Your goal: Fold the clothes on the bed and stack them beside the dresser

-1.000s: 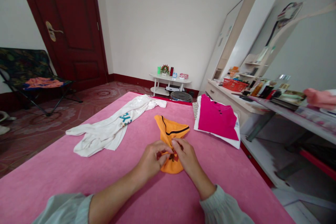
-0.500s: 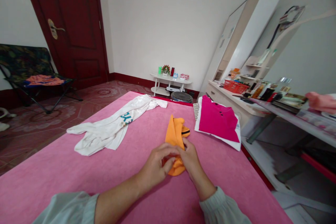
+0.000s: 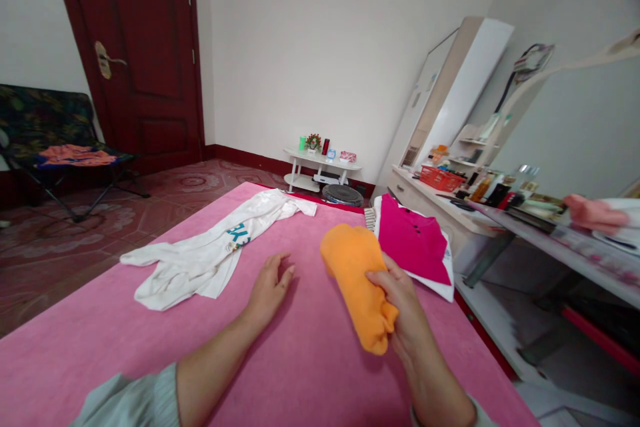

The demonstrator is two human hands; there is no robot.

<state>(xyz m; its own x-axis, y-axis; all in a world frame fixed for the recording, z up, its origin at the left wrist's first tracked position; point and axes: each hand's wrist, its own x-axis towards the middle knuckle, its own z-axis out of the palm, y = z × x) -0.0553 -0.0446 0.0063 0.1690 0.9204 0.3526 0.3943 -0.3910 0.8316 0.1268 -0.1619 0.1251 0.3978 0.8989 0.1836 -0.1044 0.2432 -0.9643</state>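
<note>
A rolled-up orange garment (image 3: pixel 356 280) is gripped at its right side by my right hand (image 3: pixel 400 293), thumb on top. It seems lifted a little off the pink bedcover (image 3: pixel 300 360). My left hand (image 3: pixel 270 290) holds nothing; its fingers are loosely apart, close to the bedcover and left of the orange roll. Farther left lies a white long-sleeved shirt (image 3: pixel 210 257) with blue-green lettering, spread out and creased. Beyond my right hand rests a stack of folded clothes, with a magenta garment (image 3: pixel 413 240) on top and white cloth beneath.
A dressing table (image 3: pixel 465 213) with a red basket (image 3: pixel 441 178) and bottles stands along the right. Past the bed's far edge is a small white table (image 3: pixel 320 159). A folding chair (image 3: pixel 55 127) holding orange cloth sits at left, near the dark red door (image 3: pixel 150 47).
My left hand has let go of the orange garment and moved left. My right hand has raised the garment and shifted right, and it now shows as a compact roll.
</note>
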